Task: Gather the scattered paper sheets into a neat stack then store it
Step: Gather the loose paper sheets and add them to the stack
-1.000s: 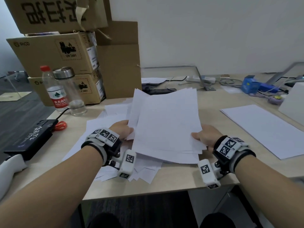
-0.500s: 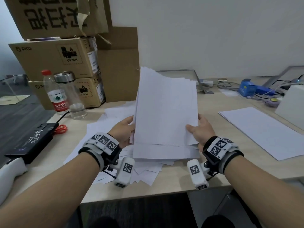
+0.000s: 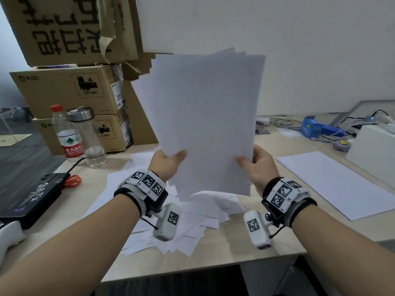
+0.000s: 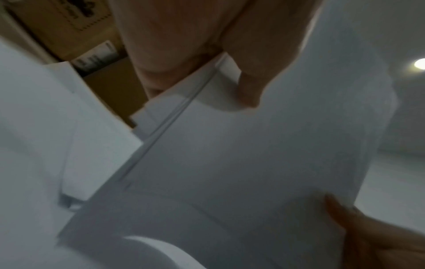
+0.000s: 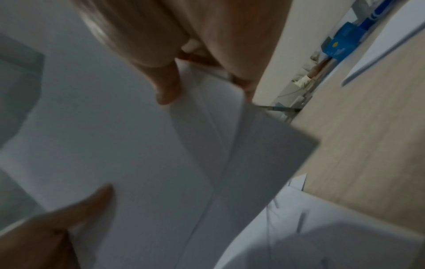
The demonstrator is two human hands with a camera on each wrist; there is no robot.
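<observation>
A bundle of white paper sheets [image 3: 203, 116] stands upright above the desk, its top edges fanned unevenly. My left hand [image 3: 168, 163] grips its lower left edge, thumb on the front. My right hand [image 3: 254, 165] grips the lower right edge the same way. The left wrist view shows the bundle [image 4: 253, 163] with the left thumb [image 4: 250, 91] pressed on it. In the right wrist view the right thumb [image 5: 168, 87] lies on the sheets [image 5: 138, 145]. More loose sheets [image 3: 192, 227] lie scattered on the desk under the bundle.
Stacked cardboard boxes [image 3: 70, 90] stand at the back left, with a water bottle [image 3: 67, 135] and a glass flask [image 3: 89, 137] before them. A black case [image 3: 27, 195] lies at the left. A separate paper stack [image 3: 342, 182] lies right; a white box [image 3: 372, 150] and cables are behind.
Both hands lifted the bundle off the desk pile and tipped it from nearly flat to upright, raising it higher in front of the boxes.
</observation>
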